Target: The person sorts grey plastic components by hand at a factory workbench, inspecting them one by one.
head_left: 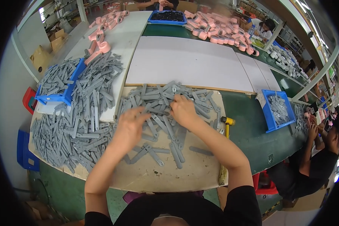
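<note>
Flat grey plastic strips with rounded ends lie in a loose heap [154, 98] on the tan board in front of me. My right hand [183, 110] reaches into the heap, fingers bent and closed around the end of a grey plastic strip [160, 112]; the fingertips are partly hidden. Left of it, my left hand [130, 128] hovers over the strips, smeared by motion, so whether it holds anything is unclear. Nearer to me, several strips lie crossed and singly, among them a joined pair [176, 153].
A larger strip pile [64, 139] spreads at left beside a filled blue bin [69, 88]. A yellow-headed hammer [228, 121] lies at the board's right edge. Another blue bin [267, 113] stands farther right, near a seated co-worker [316, 162]. Pink parts [218, 28] are heaped at the back.
</note>
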Demonstrator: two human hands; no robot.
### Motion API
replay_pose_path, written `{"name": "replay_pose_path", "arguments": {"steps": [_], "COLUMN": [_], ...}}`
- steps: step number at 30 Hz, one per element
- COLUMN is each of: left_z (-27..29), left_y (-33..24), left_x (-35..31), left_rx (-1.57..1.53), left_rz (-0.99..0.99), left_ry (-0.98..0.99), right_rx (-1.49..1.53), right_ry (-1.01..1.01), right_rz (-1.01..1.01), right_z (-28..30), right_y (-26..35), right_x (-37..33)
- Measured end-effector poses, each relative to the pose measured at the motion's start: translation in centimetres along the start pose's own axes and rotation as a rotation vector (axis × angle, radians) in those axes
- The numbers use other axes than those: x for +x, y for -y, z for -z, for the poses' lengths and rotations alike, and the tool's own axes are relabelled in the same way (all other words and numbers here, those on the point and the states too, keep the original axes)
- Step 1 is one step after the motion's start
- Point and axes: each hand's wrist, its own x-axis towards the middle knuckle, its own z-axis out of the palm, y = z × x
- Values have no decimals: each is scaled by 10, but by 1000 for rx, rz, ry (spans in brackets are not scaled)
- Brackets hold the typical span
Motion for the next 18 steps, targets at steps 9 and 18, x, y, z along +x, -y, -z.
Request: {"name": "replay_pose_path", "arguments": {"steps": [9, 18], "left_z": [14, 12], "left_y": [-36, -24], "left_x": [-71, -94], "left_rx": [117, -9], "left_rz": [114, 400], "left_ry": [215, 110], "right_rx": [475, 457], "right_ry": [43, 262], "right_rz": [54, 2], "right_z": [25, 15], "right_y": [-33, 15], "right_x": [7, 12]}}
